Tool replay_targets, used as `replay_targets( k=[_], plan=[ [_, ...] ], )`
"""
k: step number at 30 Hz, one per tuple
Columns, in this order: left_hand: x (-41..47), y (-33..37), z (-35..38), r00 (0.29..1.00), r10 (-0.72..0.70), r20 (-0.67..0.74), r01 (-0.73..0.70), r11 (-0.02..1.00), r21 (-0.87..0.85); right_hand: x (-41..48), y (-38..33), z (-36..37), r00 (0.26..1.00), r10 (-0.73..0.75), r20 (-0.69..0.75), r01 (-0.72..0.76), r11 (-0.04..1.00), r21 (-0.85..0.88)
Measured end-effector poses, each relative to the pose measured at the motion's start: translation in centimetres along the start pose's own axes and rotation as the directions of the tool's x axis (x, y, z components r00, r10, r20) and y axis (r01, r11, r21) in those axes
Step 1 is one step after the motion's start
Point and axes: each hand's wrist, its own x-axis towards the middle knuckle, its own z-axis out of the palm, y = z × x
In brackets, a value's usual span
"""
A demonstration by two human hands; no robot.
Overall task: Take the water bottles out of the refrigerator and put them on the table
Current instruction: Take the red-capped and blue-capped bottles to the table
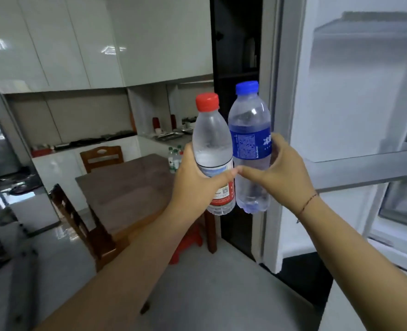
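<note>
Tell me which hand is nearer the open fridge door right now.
Right. The right hand, holding the blue-capped bottle, is just beside the fridge door. The left hand, holding the red-capped bottle, is farther away, toward the table.

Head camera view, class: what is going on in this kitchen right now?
A person holds two water bottles upright in the air, side by side. The left hand grips the red-capped bottle, the right hand grips the blue-capped bottle. The refrigerator stands open at the right. The wooden table lies ahead, with a few small green-capped bottles already on its far edge. Neither held bottle has been set down yet.
</note>
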Motion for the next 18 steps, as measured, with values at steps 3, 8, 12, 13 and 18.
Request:
replay_targets(
  k=[3,8,12,13,18],
  plan=[
    [-0.5,-3.6,-3.5,0.997,-0.071,0.001,0.071,0.996,0.060,-1.3,0.7,5.2,0.997,0.072,0.038,-0.073,0.997,0.010],
    [-0.1,-10.6,-6.8,0.978,-0.206,-0.040,0.210,0.969,0.128,-2.0,3.7,12.1,0.978,0.169,0.118,-0.172,0.985,0.017],
    [1.4,-16.2,-7.9,0.944,-0.321,-0.077,0.328,0.939,0.105,-1.2,7.0,16.6,0.965,0.230,0.126,-0.235,0.972,0.021],
    [2.0,-17.5,-8.2,0.935,-0.346,-0.082,0.353,0.930,0.105,-0.8,7.9,17.7,0.959,0.253,0.125,-0.259,0.965,0.042],
    [6.8,-23.8,-9.7,0.908,-0.408,-0.097,0.416,0.905,0.086,2.6,13.5,24.0,0.914,0.380,0.143,-0.399,0.904,0.151]
  ],
)
